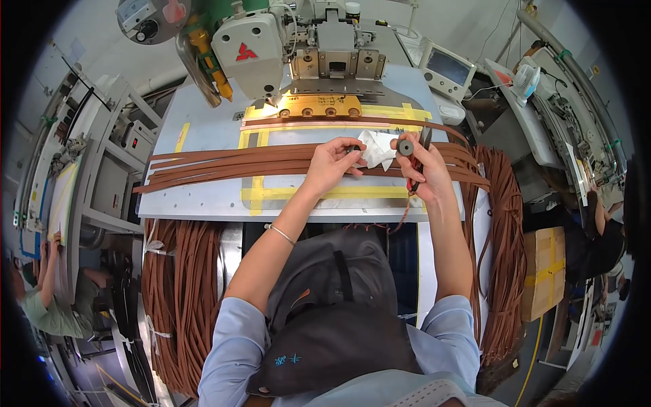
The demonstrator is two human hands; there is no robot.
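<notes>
Over the worktable, my left hand [333, 165] is closed in a pinch on a small dark round piece [354, 148], which looks like a bobbin part. My right hand [428, 169] holds a round grey metal bobbin case [405, 147] up at its fingertips. Tucked in the same palm is a pair of red-handled snips [413, 184], its dark blades pointing away and a thin red cord hanging from it. Between both hands lies a crumpled white cloth or paper [378, 148]; whether either hand touches it I cannot tell. Brown straps [271, 157] run beneath my hands.
A sewing machine head [249, 57] with a lit needle area stands behind the yellow clamp plate [319, 106]. Brown strap bundles hang at the left [180, 298] and right [502, 251]. A control screen [447, 68] stands back right. Other people work at both sides.
</notes>
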